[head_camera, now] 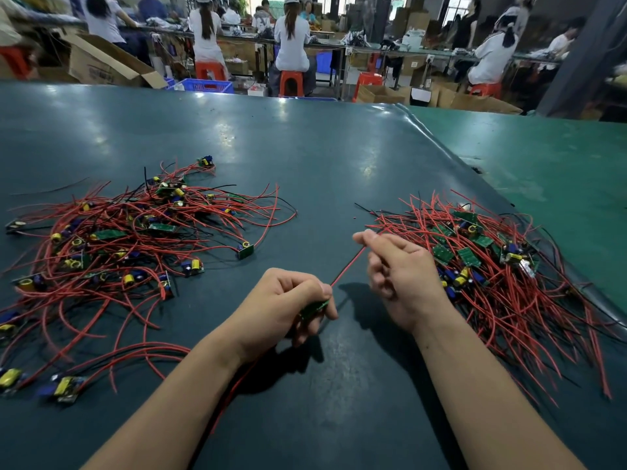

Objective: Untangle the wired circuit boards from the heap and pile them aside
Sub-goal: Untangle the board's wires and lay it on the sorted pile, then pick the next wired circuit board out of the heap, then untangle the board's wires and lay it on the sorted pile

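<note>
Hands [285, 307] mid-table [305, 157] between wire heaps [135, 232]

wires [349, 264] red | boards [470, 256] green | table [305, 157] dark teal | stools [291, 82] red

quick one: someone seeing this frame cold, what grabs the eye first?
Probably the two sprawls of red-wired circuit boards on the dark mat: the tangled heap at left and the sorted pile at right. Between them, near the front edge, the left hand grips a green board while the right hand pinches its red wire, stretched taut between the two hands.
</note>
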`<state>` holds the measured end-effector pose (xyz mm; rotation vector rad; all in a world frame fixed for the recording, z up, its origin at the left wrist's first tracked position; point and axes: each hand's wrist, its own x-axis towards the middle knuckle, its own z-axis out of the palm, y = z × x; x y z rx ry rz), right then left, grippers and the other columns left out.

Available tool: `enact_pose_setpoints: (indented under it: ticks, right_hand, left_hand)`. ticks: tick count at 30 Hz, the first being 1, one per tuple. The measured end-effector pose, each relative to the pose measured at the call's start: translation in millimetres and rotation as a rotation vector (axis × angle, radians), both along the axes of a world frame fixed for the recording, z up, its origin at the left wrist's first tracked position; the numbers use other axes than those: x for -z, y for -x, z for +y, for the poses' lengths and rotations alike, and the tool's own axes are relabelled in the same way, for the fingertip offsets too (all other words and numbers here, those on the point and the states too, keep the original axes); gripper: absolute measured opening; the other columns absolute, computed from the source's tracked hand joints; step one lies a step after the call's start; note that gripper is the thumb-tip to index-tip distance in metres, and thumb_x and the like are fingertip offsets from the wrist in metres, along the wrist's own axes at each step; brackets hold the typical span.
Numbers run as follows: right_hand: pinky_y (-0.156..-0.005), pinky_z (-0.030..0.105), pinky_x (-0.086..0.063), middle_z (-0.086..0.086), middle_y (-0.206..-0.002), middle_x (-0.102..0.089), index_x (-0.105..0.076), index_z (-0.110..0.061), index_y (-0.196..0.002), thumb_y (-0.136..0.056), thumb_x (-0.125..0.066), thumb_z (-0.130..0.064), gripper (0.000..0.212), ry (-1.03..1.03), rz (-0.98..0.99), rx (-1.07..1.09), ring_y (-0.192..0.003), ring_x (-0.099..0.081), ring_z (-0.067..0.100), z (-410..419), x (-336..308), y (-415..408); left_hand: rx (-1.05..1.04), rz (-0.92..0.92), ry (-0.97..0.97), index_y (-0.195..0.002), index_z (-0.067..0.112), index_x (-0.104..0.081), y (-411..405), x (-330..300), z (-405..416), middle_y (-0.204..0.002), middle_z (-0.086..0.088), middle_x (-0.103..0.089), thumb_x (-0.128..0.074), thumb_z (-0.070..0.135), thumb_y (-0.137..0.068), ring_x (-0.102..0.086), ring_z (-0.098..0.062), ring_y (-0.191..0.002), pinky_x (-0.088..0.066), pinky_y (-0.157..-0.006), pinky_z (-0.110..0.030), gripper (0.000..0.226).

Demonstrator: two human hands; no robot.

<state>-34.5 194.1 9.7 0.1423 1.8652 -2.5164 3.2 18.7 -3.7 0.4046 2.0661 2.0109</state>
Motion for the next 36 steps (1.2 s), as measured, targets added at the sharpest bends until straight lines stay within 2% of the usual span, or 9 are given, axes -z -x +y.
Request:
enact_pose_setpoints:
  ticks: [7, 9, 12, 15, 17, 24, 27, 32, 36]
  right_hand:
    - [-0.031, 0.010, -0.015, -0.005, -0.037, -0.032, -0.051, -0.015, -0.063, -0.101, -0.049, -0.028, 0.039, 0.209, -0.104, 0.036, -0.027, -0.026, 0.007, 4, -3, 2]
    - [-0.031, 0.012, -0.019, -0.005, -0.043, -0.042, -0.059, -0.013, -0.076, -0.098, -0.050, -0.041, 0.037, 0.177, -0.093, 0.011, -0.031, -0.033, 0.007, 8, -4, 2]
    - [-0.033, 0.013, -0.025, -0.004, -0.056, -0.058, -0.065, -0.014, -0.104, -0.073, -0.057, -0.064, 0.060, -0.050, -0.091, -0.187, -0.035, -0.042, 0.008, 2, -3, -5]
    - [-0.033, 0.014, -0.029, -0.003, -0.054, -0.054, -0.064, -0.022, -0.077, -0.067, -0.070, -0.055, 0.035, -0.273, -0.003, -0.452, -0.035, -0.044, 0.008, -10, 1, -16]
    - [-0.032, 0.016, -0.030, 0.000, -0.050, -0.050, -0.056, -0.020, -0.064, -0.070, -0.071, -0.051, 0.036, -0.353, 0.047, -0.482, -0.035, -0.045, 0.010, -11, 3, -18]
    - [-0.031, 0.016, -0.031, 0.000, -0.050, -0.048, -0.065, -0.014, -0.078, -0.095, -0.058, -0.037, 0.029, -0.379, 0.036, -0.631, -0.032, -0.041, 0.009, -9, -1, -22]
    - [-0.032, 0.015, -0.028, 0.000, -0.047, -0.045, -0.061, -0.013, -0.070, -0.099, -0.054, -0.020, 0.031, -0.392, 0.054, -0.491, -0.031, -0.036, 0.009, -12, -2, -22]
    - [-0.034, 0.012, -0.025, 0.000, -0.041, -0.047, -0.060, -0.016, -0.052, -0.094, -0.056, -0.011, 0.043, -0.330, 0.194, -0.026, -0.031, -0.036, 0.010, -2, -8, -13]
    - [-0.035, 0.013, -0.027, -0.002, -0.041, -0.045, -0.059, -0.018, -0.051, -0.094, -0.056, -0.009, 0.044, -0.223, 0.277, 0.211, -0.032, -0.035, 0.009, 3, -7, -10]
  left_hand:
    - [0.084, 0.005, -0.069, -0.067, 0.013, -0.071, 0, 2, -4, -0.048, -0.003, -0.051, -0.062, 0.041, -0.078, -0.039, -0.015, -0.039, -0.033, -0.042, -0.019, 0.030]
    - [0.029, 0.007, -0.147, -0.081, 0.013, -0.074, 2, 3, -2, -0.053, -0.004, -0.052, -0.064, 0.038, -0.089, -0.037, -0.014, -0.036, -0.031, -0.038, -0.018, 0.028]
    - [-0.070, -0.021, -0.266, -0.104, 0.022, -0.073, 6, 2, 3, -0.056, -0.005, -0.050, -0.052, 0.040, -0.090, -0.030, -0.009, -0.031, -0.026, -0.036, -0.014, 0.031]
    - [-0.075, -0.035, -0.262, -0.114, 0.031, -0.069, 4, 0, 7, -0.048, -0.001, -0.039, -0.049, 0.041, -0.088, -0.028, -0.005, -0.030, -0.022, -0.034, -0.011, 0.034]
    - [-0.077, -0.031, -0.239, -0.121, 0.031, -0.064, 4, 0, 8, -0.046, 0.006, -0.032, -0.048, 0.040, -0.088, -0.030, -0.003, -0.032, -0.021, -0.034, -0.011, 0.038]
    - [-0.053, 0.028, -0.123, -0.123, 0.028, -0.065, 1, -3, 8, -0.048, 0.010, -0.041, -0.038, 0.049, -0.091, -0.031, -0.007, -0.035, -0.020, -0.036, -0.016, 0.047]
    - [-0.089, 0.004, -0.125, -0.125, 0.024, -0.064, 2, -6, 6, -0.045, 0.002, -0.033, -0.039, 0.048, -0.090, -0.026, -0.008, -0.035, -0.021, -0.036, -0.015, 0.049]
    - [-0.244, 0.066, -0.214, -0.119, 0.003, -0.061, 7, -11, -5, -0.049, 0.003, -0.033, -0.051, 0.007, -0.094, -0.030, -0.001, -0.036, -0.029, -0.039, -0.007, 0.027]
    - [-0.423, 0.059, -0.269, -0.114, 0.009, -0.064, 16, -7, -14, -0.049, 0.004, -0.042, -0.056, 0.010, -0.094, -0.029, -0.004, -0.038, -0.025, -0.037, -0.013, 0.022]
